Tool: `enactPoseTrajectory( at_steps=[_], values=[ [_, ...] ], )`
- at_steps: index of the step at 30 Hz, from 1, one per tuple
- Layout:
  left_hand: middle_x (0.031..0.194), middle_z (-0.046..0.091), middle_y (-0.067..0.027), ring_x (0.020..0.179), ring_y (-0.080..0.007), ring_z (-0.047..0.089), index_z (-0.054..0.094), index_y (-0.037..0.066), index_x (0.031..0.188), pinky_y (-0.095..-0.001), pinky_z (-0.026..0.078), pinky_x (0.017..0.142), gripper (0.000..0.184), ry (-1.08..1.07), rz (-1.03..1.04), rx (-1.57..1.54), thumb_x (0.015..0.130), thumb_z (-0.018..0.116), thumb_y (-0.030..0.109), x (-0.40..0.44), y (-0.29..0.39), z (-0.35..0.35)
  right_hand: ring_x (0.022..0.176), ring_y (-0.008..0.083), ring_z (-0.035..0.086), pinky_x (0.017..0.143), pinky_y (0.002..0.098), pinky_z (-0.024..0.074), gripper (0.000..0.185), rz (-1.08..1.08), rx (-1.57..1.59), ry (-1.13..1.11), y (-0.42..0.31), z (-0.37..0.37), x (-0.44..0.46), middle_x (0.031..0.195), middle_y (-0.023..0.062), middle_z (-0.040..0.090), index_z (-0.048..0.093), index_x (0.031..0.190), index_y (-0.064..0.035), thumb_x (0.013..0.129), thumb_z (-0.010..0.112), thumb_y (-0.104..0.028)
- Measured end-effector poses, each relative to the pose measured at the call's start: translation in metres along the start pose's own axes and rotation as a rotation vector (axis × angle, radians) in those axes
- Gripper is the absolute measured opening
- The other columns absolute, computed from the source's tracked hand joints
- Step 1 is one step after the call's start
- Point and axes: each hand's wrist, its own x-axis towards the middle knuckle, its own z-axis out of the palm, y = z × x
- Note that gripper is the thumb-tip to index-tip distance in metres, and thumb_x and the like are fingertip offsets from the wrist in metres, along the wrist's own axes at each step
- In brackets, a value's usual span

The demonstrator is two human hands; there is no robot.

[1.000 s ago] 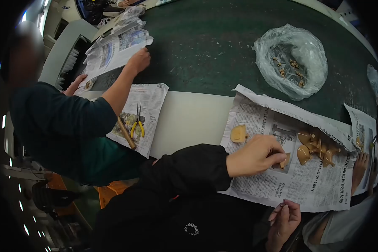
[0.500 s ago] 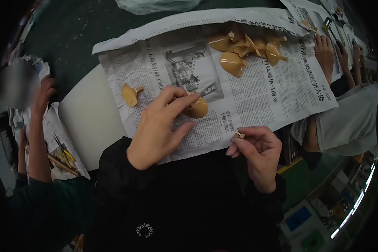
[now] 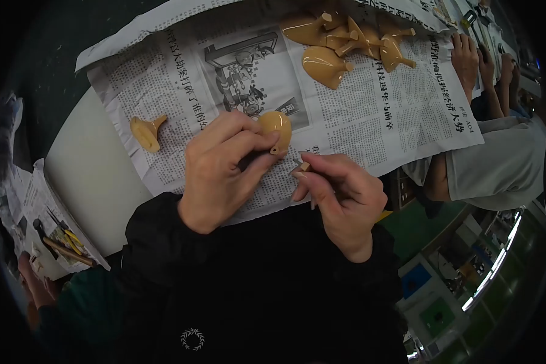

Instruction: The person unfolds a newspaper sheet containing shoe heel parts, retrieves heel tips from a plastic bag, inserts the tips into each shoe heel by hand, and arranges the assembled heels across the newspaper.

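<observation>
Glossy piece (image 3: 277,125): tan, rounded, tapering to a narrow end; held just above the newspaper (image 3: 370,124), in the left hand (image 3: 221,167), near the middle of the wearer's view.
Likely handling: judged light and stiff, with a smooth skin that could prove slippery; the narrow end looked the likeliest part to chip under a hard squeeze.
Where to grip: the narrow end seemed the surest place for thumb and forefinger, leaving the broad shiny face free of pressure.
Left hand pose: back of the hand upward, wrist low, fingers curled and closed on the piece by its narrow end, which pointed back toward the wearer.
Right hand (image 3: 346,197): raised from the lower right, fingers bent, thumb and forefinger pinched together on a small block (image 3: 305,166); the two hands near each other, not touching.
Small block: mostly covered by the fingers, full shape unclear; probably light and easy to drop, so a fingertip pinch suited it.
Lone piece (image 3: 144,134): on the newspaper, left of the left hand.
Heap of pieces (image 3: 325,68): at the far side of the newspaper, shiny, touching one another.
Bench (image 3: 94,161): pale surface showing left of the newspaper.
</observation>
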Motion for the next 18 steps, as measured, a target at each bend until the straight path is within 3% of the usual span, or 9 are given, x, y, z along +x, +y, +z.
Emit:
enactPoseTrajectory(
  at_steps=[6, 18],
  values=[
    [0.080, 0.061, -0.0083, 0.070, -0.0216, 0.060, 0.068, -0.001, 0.084, -0.0296, 0.047, 0.059, 0.026, 0.061, 0.090, 0.041, 0.063, 0.082, -0.005, 0.001, 0.001, 0.007, 0.064, 0.0149, 0.067, 0.053, 0.0227, 0.0518, 0.021, -0.153, -0.217, 0.033, 0.005, 0.009, 0.004, 0.083, 0.0134, 0.069, 0.067, 0.100, 0.0046, 0.080, 0.075, 0.005],
    [0.077, 0.059, -0.0043, 0.065, -0.0204, 0.056, 0.063, 0.003, 0.076, -0.0299, 0.044, 0.052, 0.019, 0.107, 0.138, 0.056, 0.067, 0.079, -0.003, 0.002, -0.002, 0.011, 0.068, 0.0234, 0.069, 0.056, 0.0277, 0.0550, 0.020, -0.204, -0.476, -0.004, -0.007, 0.016, 0.009, 0.081, 0.0132, 0.069, 0.066, 0.097, 0.0030, 0.080, 0.076, 0.001]
  ],
)
